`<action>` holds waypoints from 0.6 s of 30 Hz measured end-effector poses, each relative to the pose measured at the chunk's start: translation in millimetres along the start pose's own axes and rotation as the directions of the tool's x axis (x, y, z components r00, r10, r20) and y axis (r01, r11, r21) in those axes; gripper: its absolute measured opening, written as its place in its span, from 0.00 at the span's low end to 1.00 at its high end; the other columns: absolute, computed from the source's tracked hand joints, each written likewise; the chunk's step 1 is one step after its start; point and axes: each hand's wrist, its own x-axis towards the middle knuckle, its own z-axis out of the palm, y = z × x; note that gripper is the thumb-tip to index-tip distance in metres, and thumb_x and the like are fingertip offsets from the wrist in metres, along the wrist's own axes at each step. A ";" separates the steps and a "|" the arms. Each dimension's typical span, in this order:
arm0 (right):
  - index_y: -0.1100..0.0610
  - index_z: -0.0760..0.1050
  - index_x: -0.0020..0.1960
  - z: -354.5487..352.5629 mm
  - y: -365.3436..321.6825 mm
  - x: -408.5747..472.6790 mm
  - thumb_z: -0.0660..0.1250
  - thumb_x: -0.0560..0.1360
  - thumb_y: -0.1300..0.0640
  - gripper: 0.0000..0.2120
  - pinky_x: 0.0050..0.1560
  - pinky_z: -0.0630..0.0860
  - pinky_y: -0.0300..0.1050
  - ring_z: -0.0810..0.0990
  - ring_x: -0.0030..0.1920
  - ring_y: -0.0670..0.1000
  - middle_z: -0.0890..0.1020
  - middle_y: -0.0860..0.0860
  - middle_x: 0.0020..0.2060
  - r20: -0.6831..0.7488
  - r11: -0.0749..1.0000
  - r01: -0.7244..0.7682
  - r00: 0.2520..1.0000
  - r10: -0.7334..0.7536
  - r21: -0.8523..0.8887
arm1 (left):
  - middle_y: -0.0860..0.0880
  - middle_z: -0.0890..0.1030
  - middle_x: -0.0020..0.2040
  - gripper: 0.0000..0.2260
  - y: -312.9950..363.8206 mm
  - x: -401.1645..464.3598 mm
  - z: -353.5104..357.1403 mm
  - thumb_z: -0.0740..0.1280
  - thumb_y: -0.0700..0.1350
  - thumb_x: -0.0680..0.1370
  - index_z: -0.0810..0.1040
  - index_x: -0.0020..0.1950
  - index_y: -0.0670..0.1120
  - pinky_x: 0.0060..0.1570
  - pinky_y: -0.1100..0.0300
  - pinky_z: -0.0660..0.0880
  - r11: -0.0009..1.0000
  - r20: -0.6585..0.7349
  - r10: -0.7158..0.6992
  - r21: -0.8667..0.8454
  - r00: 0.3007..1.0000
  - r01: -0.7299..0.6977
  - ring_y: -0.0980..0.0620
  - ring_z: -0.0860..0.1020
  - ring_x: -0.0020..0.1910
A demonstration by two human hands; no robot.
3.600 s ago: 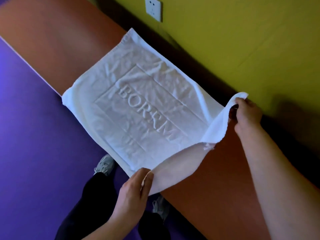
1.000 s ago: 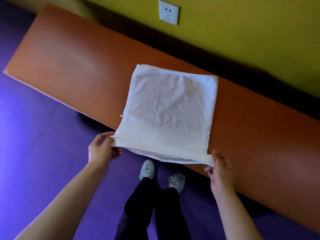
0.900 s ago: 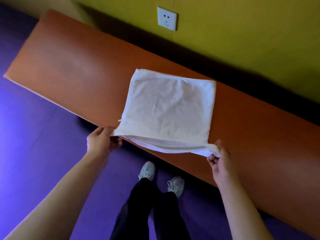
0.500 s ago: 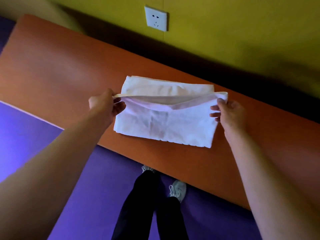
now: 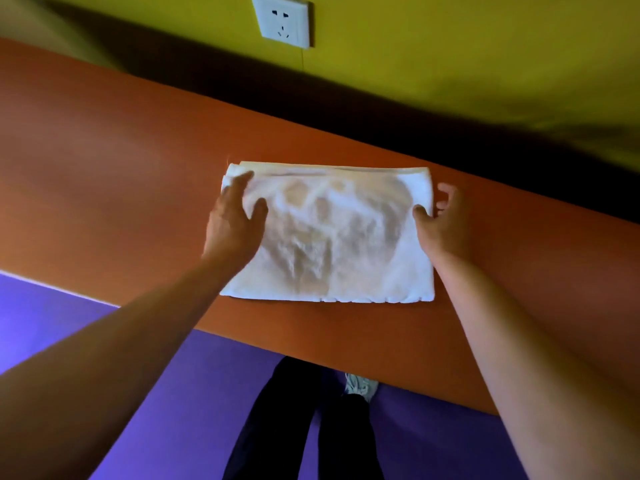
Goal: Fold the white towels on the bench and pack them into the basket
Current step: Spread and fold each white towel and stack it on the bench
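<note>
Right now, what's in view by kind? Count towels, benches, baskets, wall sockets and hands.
White towel: 1
Bench: 1
Basket: 0 in view
Wall socket: 1
Hands: 2, left hand and right hand
Total: 5
</note>
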 end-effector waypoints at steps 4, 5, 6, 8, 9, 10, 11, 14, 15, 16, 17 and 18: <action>0.50 0.62 0.78 3.9 -1.0 -8.4 0.68 0.75 0.47 0.34 0.66 0.72 0.60 0.71 0.70 0.60 0.71 0.55 0.72 -0.039 0.926 0.257 0.960 -0.279 -0.278 | 0.45 0.74 0.71 0.20 -7.8 -47.1 39.8 0.65 0.46 0.80 0.73 0.72 0.49 0.62 0.42 0.74 0.840 0.250 0.373 0.318 0.894 -0.440 0.40 0.73 0.66; 0.49 0.59 0.80 3.4 -5.7 -7.8 0.67 0.76 0.50 0.35 0.68 0.70 0.59 0.68 0.73 0.60 0.67 0.55 0.76 -0.014 0.848 0.350 0.922 -0.387 -0.398 | 0.46 0.73 0.73 0.21 -6.7 -59.6 49.5 0.65 0.47 0.80 0.72 0.73 0.50 0.63 0.43 0.74 0.807 0.317 0.391 0.333 0.864 -0.487 0.41 0.72 0.67; 0.48 0.58 0.81 3.4 -11.2 -6.7 0.66 0.77 0.52 0.34 0.71 0.68 0.59 0.66 0.76 0.60 0.64 0.55 0.78 0.048 0.752 0.446 0.872 -0.486 -0.484 | 0.47 0.72 0.74 0.22 -8.3 -71.0 59.6 0.65 0.48 0.79 0.70 0.74 0.50 0.64 0.44 0.73 0.779 0.382 0.402 0.335 0.832 -0.530 0.42 0.71 0.68; 0.49 0.59 0.81 7.1 -16.6 -0.3 0.63 0.79 0.55 0.31 0.76 0.61 0.60 0.62 0.78 0.59 0.61 0.55 0.80 0.239 0.575 0.618 0.764 -0.599 -0.536 | 0.48 0.70 0.75 0.24 -9.1 -91.3 76.2 0.64 0.49 0.79 0.67 0.76 0.51 0.64 0.46 0.73 0.730 0.472 0.418 0.334 0.776 -0.596 0.43 0.71 0.68; 0.49 0.59 0.81 9.2 -15.2 4.1 0.62 0.80 0.54 0.30 0.78 0.57 0.62 0.61 0.79 0.58 0.61 0.55 0.80 0.327 0.513 0.665 0.730 -0.600 -0.543 | 0.48 0.69 0.76 0.24 -9.9 -99.0 83.3 0.62 0.50 0.80 0.66 0.77 0.52 0.64 0.46 0.74 0.715 0.505 0.414 0.334 0.757 -0.614 0.43 0.71 0.68; 0.48 0.58 0.81 10.1 -11.1 8.5 0.61 0.82 0.52 0.29 0.79 0.54 0.64 0.59 0.80 0.58 0.60 0.55 0.81 0.389 0.479 0.683 0.718 -0.576 -0.552 | 0.49 0.68 0.77 0.25 -10.6 -105.4 88.8 0.60 0.51 0.80 0.65 0.77 0.53 0.63 0.46 0.73 0.705 0.522 0.406 0.343 0.750 -0.621 0.43 0.70 0.69; 0.47 0.56 0.82 10.4 -5.1 12.9 0.59 0.83 0.49 0.29 0.79 0.51 0.66 0.57 0.81 0.57 0.59 0.54 0.81 0.426 0.471 0.680 0.726 -0.540 -0.562 | 0.49 0.67 0.78 0.25 -11.2 -109.9 92.8 0.58 0.52 0.80 0.64 0.78 0.53 0.63 0.47 0.73 0.703 0.530 0.386 0.361 0.755 -0.613 0.43 0.70 0.70; 0.44 0.48 0.83 4.3 13.2 17.7 0.55 0.84 0.41 0.31 0.78 0.50 0.68 0.54 0.82 0.56 0.56 0.52 0.82 0.453 0.496 0.639 0.768 -0.453 -0.588 | 0.50 0.65 0.79 0.26 -10.9 -116.3 98.6 0.56 0.54 0.81 0.62 0.79 0.54 0.66 0.46 0.70 0.702 0.509 0.349 0.414 0.787 -0.580 0.43 0.67 0.73; 0.44 0.47 0.83 1.2 17.1 14.1 0.55 0.83 0.41 0.31 0.78 0.51 0.69 0.55 0.82 0.57 0.56 0.52 0.82 0.444 0.511 0.624 0.781 -0.439 -0.591 | 0.50 0.65 0.79 0.26 -10.4 -117.0 99.1 0.56 0.54 0.81 0.62 0.80 0.54 0.67 0.46 0.69 0.694 0.497 0.348 0.433 0.795 -0.575 0.42 0.67 0.74; 0.44 0.48 0.82 -2.4 21.9 8.4 0.56 0.83 0.42 0.31 0.77 0.53 0.68 0.57 0.81 0.57 0.58 0.52 0.82 0.421 0.537 0.601 0.799 -0.430 -0.592 | 0.50 0.65 0.79 0.26 -10.1 -117.6 100.0 0.56 0.54 0.81 0.62 0.79 0.53 0.68 0.44 0.67 0.685 0.489 0.344 0.453 0.802 -0.570 0.42 0.66 0.75; 0.45 0.50 0.82 -7.5 27.1 0.4 0.57 0.83 0.43 0.31 0.77 0.55 0.68 0.60 0.80 0.58 0.60 0.53 0.81 0.386 0.572 0.568 0.822 -0.418 -0.592 | 0.50 0.66 0.78 0.26 -8.7 -117.8 100.9 0.56 0.55 0.81 0.63 0.79 0.53 0.69 0.42 0.65 0.677 0.486 0.330 0.476 0.809 -0.562 0.41 0.65 0.75; 0.46 0.52 0.82 -12.9 34.1 -9.3 0.58 0.83 0.44 0.30 0.76 0.57 0.67 0.63 0.79 0.59 0.63 0.53 0.80 0.349 0.605 0.531 0.847 -0.400 -0.594 | 0.51 0.66 0.79 0.26 -6.6 -117.6 101.9 0.55 0.56 0.81 0.63 0.79 0.53 0.71 0.40 0.63 0.669 0.482 0.309 0.502 0.819 -0.548 0.40 0.64 0.76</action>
